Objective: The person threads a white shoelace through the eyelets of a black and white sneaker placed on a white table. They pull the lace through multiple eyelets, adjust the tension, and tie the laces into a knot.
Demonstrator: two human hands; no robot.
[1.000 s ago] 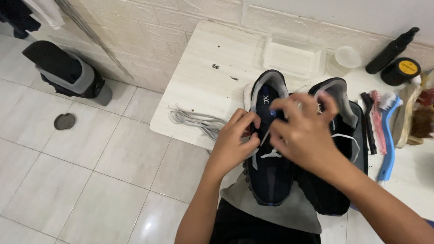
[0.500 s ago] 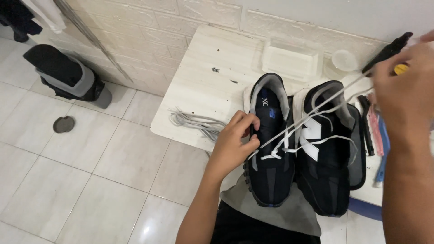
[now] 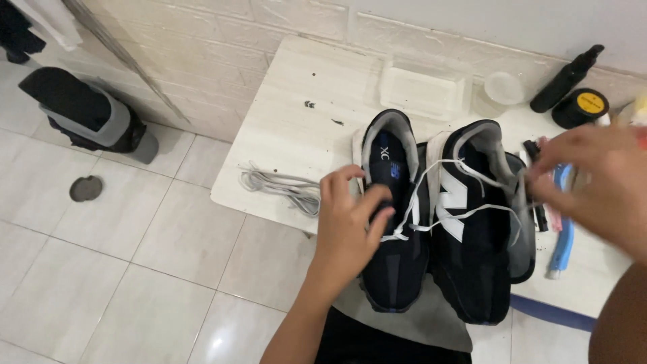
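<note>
Shoes, two black ones, lie side by side on the pale surface (image 3: 303, 135): the left shoe (image 3: 394, 222) is pressed at its tongue by the left hand (image 3: 347, 219), fingers curled, while the right hand (image 3: 596, 182), blurred, pinches the white lace (image 3: 465, 212) strung across the right shoe (image 3: 475, 229); loose grey laces (image 3: 280, 187) lie nearby

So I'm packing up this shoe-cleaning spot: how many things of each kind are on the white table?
Black sneakers: 2 (left one, right one)
White laces: 2 (threaded lace, loose bundle)
Clear plastic tray: 1
Clear plastic cup: 1
Black spray bottle: 1
Round black tin: 1
Blue-handled brush: 1
Total: 9
Other brushes are hidden behind the right hand.
</note>
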